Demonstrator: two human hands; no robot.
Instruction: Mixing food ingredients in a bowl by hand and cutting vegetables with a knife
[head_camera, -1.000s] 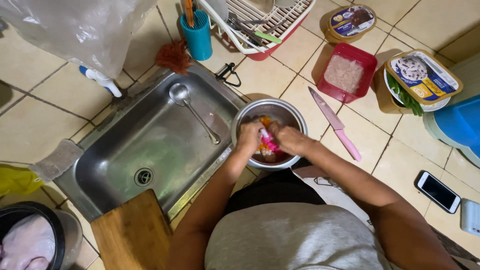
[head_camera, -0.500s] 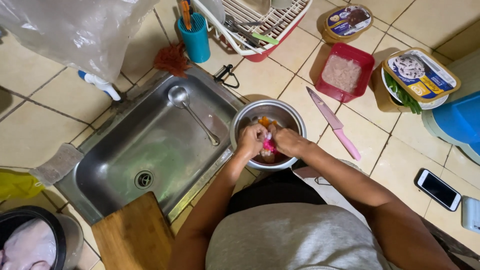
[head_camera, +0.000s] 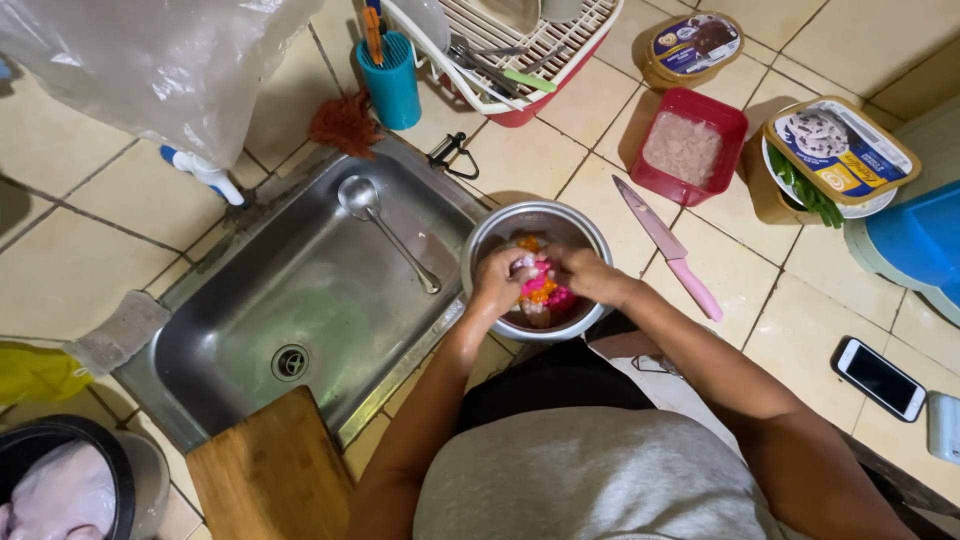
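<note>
Both hands are set inside the steel bowl, which sits on the tiled surface just right of the sink, close against the body. The left hand and right hand are closed from either side on a soft pink-and-orange lump held between them, at bowl centre. Fingers are curled narrow around it; neither hand is nearer, since both touch it. No long axis can be told in the lump.

Just right of the bowl, a pink-handled knife is laid pointing away and to the left. A ladle is seen in the sink. Farther off, a red tub, two lidded tubs and a dish rack are noted. A phone lies well apart at right.
</note>
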